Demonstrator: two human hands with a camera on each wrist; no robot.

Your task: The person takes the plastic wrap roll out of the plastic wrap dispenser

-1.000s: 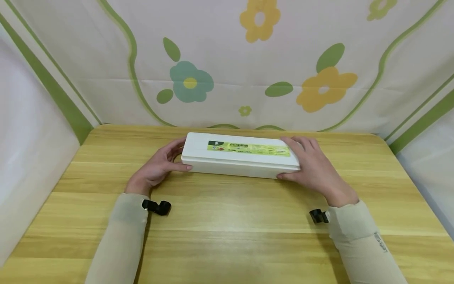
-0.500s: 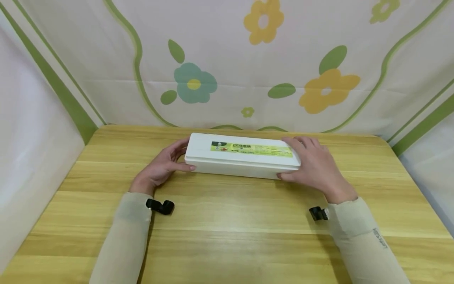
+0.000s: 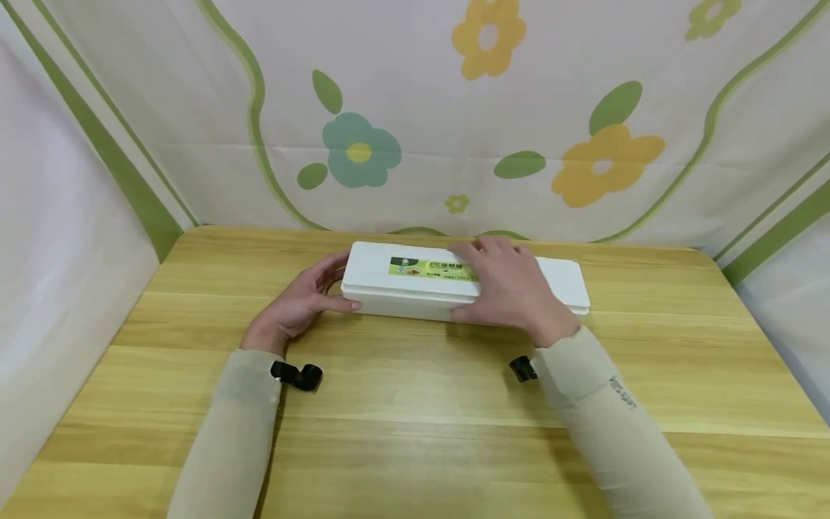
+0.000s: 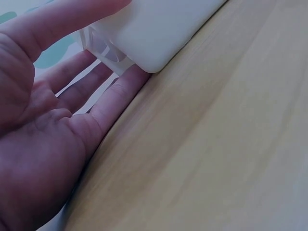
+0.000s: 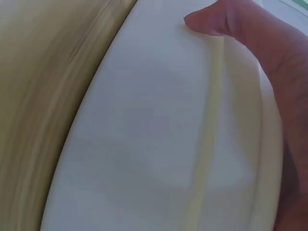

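Note:
A long white box (image 3: 558,281) with a green and yellow label (image 3: 421,267) lies flat across the far half of the wooden table (image 3: 415,432). My left hand (image 3: 301,303) holds its left end, thumb on the front side and fingers behind the end. The left wrist view shows the fingers (image 4: 110,96) lying under and behind the box corner (image 4: 159,29). My right hand (image 3: 509,288) grips the box's middle, fingers over the lid and thumb on the front face. In the right wrist view the thumb (image 5: 216,19) presses on the white box side (image 5: 144,134).
White cloth with flowers and green stripes (image 3: 415,108) closes the back, and plain cloth panels (image 3: 52,238) stand at both sides. Black wrist cameras (image 3: 296,375) (image 3: 522,368) sit on both beige sleeves. Bare tabletop lies between the box and me.
My right hand has slid left from the box's right end to its middle, which uncovers the right end. The left hand stays on the left end.

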